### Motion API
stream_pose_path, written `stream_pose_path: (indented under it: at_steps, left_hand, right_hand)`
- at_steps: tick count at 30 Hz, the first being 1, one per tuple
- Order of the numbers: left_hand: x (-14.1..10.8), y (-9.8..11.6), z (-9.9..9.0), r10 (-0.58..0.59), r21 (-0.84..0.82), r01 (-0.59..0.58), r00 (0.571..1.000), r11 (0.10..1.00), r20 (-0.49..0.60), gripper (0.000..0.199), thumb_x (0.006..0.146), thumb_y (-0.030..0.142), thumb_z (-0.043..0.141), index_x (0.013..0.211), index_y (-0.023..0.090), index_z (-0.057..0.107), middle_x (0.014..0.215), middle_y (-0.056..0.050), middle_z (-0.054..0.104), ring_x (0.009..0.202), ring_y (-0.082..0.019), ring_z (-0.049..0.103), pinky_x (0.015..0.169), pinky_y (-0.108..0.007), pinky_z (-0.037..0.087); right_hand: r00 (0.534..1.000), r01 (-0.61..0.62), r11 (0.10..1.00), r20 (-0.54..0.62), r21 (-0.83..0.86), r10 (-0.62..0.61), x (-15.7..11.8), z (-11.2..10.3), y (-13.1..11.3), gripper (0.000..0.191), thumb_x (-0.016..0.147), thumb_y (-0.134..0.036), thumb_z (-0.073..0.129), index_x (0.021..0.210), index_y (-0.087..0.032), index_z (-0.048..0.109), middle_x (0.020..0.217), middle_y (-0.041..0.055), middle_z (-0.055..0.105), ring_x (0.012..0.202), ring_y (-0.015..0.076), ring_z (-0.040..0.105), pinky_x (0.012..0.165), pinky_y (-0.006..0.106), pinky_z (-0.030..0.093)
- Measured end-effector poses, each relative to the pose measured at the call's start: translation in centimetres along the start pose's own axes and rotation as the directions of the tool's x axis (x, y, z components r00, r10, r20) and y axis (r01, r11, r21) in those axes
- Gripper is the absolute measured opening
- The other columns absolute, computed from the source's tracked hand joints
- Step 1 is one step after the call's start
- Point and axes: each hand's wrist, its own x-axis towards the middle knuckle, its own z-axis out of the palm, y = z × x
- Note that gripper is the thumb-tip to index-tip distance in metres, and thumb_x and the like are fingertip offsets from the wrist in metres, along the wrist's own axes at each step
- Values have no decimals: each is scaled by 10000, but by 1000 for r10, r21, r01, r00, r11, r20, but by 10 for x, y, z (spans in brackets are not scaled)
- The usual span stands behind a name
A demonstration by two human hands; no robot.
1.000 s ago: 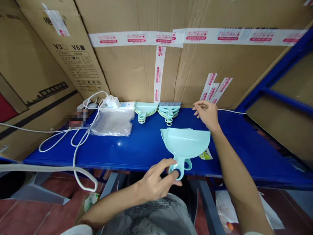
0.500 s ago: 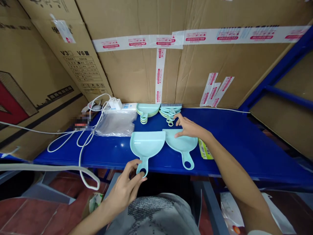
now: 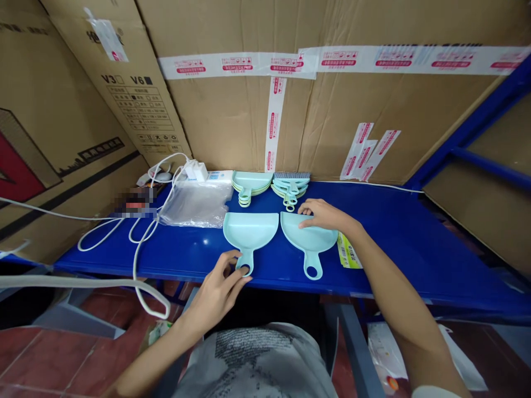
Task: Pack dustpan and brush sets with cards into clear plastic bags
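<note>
Two light-blue dustpans lie side by side on the blue table (image 3: 398, 237), handles toward me. My left hand (image 3: 226, 279) pinches the handle of the left dustpan (image 3: 251, 232) at its ring. At the far edge of the right dustpan (image 3: 309, 240), my right hand (image 3: 321, 214) has its thumb over the pan and its fingers bent at the rim. Behind them stand a stack of dustpans (image 3: 252, 181) and, to its right, a stack of small brushes (image 3: 291, 185) with grey bristles on top.
A clear plastic bag (image 3: 194, 204) and a white charger (image 3: 196, 171) with looping cables (image 3: 139, 265) are on the left. A yellow-green packet (image 3: 347, 251) lies under my right forearm. Cardboard (image 3: 232, 121) walls the back.
The left dustpan has moved slightly away from me with my left hand. The right dustpan has straightened and sits a little farther from the left one, and my right hand has lowered to its rim.
</note>
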Motion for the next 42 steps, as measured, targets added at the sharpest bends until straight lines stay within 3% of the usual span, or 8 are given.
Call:
stream_pose_path:
  at_steps: [15, 21, 27, 37, 40, 42]
  left_hand:
    - [6, -9, -2, -1, -88, 0, 1000, 996, -6, 126, 1034, 122, 646, 1143, 179, 671, 1339, -158, 541, 1006, -215, 657, 771, -343, 577]
    - [5, -10, -4, 4, -101, -1, 1000, 995, 21, 116, 1030, 132, 654, 1128, 176, 699, 1347, -152, 546, 1010, -214, 658, 796, -343, 577]
    - [3, -13, -3, 14, -82, -14, 1000, 997, -1, 167, 1025, 147, 671, 1187, 183, 686, 1356, -154, 547, 893, -173, 621, 763, -342, 576]
    - [4, -12, 0, 29, -81, -30, 1000, 996, -6, 156, 1034, 140, 654, 1180, 190, 678, 1343, -152, 550, 937, -181, 643, 783, -338, 581]
    - [6, -12, -7, 37, -71, -38, 999, 997, -14, 243, 1013, 211, 711, 1253, 201, 677, 1352, -151, 550, 933, -187, 637, 803, -353, 595]
    - [12, -10, -15, 31, -56, -36, 997, 998, -76, 367, 983, 258, 759, 1333, 209, 660, 1348, -152, 554, 936, -201, 636, 820, -377, 601]
  right_hand:
    - [995, 103, 994, -5, -46, -104, 4, 7, 1, 460, 850, -419, 861, 1251, -198, 808, 1120, 122, 744, 1050, 318, 685, 889, 367, 468]
    - [996, 93, 996, -11, -12, -93, 3, 6, 0, 461, 840, -425, 867, 1239, -200, 811, 1131, 123, 752, 1046, 315, 687, 865, 357, 472]
    - [996, 92, 996, -12, 19, -92, 2, 6, 1, 457, 830, -442, 859, 1215, -200, 812, 1143, 119, 757, 1072, 317, 684, 876, 354, 474]
    - [997, 77, 997, 1, 3, -77, 2, 5, -3, 450, 838, -416, 852, 1220, -181, 804, 1173, 133, 745, 1097, 327, 687, 891, 366, 487]
    - [997, 74, 997, -5, 10, -74, 1, 4, -4, 440, 819, -413, 868, 1184, -176, 809, 1158, 130, 757, 1074, 317, 698, 880, 356, 495]
    - [996, 80, 996, -39, 42, -78, 1, 1, -4, 347, 835, -418, 850, 1091, -185, 818, 1103, 113, 775, 1015, 293, 713, 850, 341, 497]
